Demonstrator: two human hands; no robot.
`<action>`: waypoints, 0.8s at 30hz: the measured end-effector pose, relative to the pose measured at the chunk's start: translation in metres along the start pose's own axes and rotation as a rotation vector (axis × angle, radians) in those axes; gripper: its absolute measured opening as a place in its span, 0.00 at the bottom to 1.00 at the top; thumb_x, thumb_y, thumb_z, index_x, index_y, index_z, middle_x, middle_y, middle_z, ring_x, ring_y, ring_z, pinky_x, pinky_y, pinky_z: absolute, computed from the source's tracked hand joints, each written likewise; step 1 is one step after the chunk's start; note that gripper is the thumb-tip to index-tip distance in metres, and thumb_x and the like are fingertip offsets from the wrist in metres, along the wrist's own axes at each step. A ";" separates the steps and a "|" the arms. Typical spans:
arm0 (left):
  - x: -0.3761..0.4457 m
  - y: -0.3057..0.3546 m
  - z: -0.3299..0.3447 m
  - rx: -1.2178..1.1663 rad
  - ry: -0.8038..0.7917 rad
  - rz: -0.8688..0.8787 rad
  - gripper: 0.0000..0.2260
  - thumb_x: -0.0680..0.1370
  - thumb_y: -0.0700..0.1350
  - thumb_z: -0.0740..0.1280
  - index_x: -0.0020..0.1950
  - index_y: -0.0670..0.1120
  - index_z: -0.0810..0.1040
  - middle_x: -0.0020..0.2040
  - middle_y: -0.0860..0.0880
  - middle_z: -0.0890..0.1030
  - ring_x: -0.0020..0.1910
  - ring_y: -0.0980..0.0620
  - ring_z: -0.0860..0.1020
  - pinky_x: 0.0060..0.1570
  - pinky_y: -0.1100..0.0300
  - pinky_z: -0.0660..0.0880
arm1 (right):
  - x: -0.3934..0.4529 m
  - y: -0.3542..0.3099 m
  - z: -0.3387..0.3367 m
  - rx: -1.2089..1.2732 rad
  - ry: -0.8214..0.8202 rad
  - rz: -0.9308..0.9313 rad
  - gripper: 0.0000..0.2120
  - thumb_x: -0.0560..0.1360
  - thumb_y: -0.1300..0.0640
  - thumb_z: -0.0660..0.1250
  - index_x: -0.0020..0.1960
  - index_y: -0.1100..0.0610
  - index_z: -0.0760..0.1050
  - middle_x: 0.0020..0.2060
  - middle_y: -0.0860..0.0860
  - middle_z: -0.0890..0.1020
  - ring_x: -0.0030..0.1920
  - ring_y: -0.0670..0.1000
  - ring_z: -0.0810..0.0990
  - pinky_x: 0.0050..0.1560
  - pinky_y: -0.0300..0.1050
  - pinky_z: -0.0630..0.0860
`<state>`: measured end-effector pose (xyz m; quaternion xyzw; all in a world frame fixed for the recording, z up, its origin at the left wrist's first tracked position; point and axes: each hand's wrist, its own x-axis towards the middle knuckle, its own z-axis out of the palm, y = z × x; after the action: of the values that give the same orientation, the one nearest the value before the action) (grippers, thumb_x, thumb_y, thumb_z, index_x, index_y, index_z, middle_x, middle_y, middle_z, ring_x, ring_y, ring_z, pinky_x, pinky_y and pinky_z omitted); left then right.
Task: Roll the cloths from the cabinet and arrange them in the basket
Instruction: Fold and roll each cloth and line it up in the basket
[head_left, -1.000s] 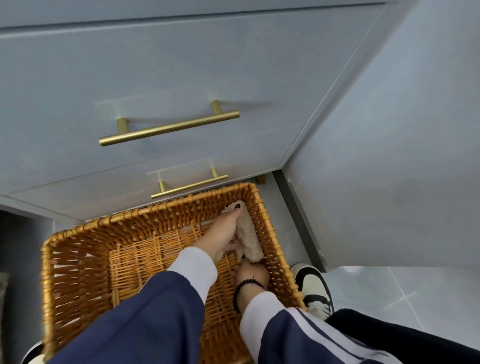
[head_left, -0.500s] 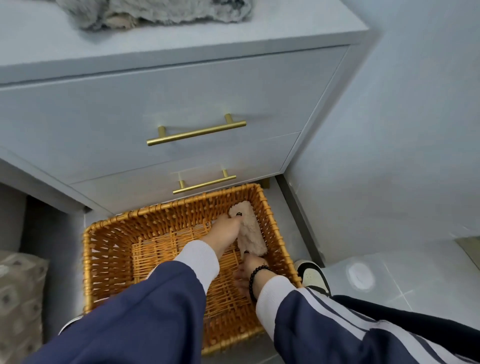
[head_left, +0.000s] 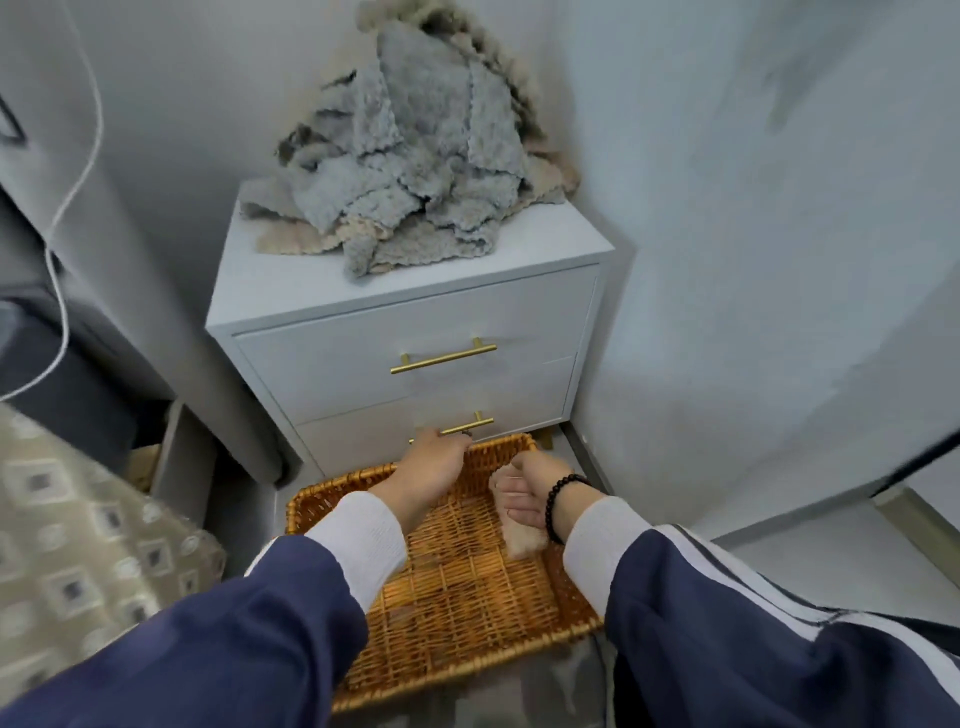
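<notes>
Pale grey-white walls (head_left: 779, 218) meet in a corner at the top centre of the frame. At the far left a white cable (head_left: 62, 291) hangs down in front of a grey panel (head_left: 156, 291), with a dark shape (head_left: 67, 400) below it. In the lower left lies a beige cushion (head_left: 78, 561) patterned with small grey squares. At the right edge, light grey floor tiles (head_left: 852, 566) show, crossed by a pale strip (head_left: 919, 525). The light is soft and even, and the frame edges are blurred.
</notes>
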<state>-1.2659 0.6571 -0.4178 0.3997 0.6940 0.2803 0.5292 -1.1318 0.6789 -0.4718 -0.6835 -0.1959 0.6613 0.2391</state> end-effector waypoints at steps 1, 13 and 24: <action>-0.010 0.007 -0.003 0.006 0.011 0.035 0.09 0.81 0.45 0.61 0.59 0.45 0.73 0.38 0.48 0.72 0.36 0.54 0.71 0.41 0.55 0.68 | -0.011 -0.007 -0.002 -0.009 -0.003 -0.024 0.11 0.81 0.52 0.58 0.50 0.57 0.75 0.36 0.51 0.82 0.32 0.50 0.79 0.32 0.40 0.76; -0.129 0.049 -0.069 -0.053 0.025 0.245 0.22 0.83 0.47 0.61 0.76 0.46 0.62 0.64 0.49 0.73 0.60 0.50 0.77 0.59 0.51 0.77 | -0.145 -0.071 0.012 -0.134 -0.124 -0.341 0.06 0.79 0.58 0.62 0.51 0.60 0.75 0.40 0.53 0.82 0.37 0.52 0.81 0.35 0.44 0.77; -0.101 0.064 -0.120 -0.362 0.066 0.210 0.03 0.82 0.45 0.63 0.55 0.52 0.75 0.60 0.49 0.78 0.52 0.49 0.84 0.48 0.53 0.81 | -0.141 -0.117 0.034 -0.099 -0.132 -0.472 0.06 0.78 0.60 0.62 0.49 0.60 0.77 0.38 0.52 0.83 0.37 0.51 0.82 0.36 0.43 0.77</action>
<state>-1.3519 0.6091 -0.2805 0.3585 0.6040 0.4670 0.5372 -1.1666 0.6939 -0.2894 -0.5849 -0.3974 0.6201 0.3399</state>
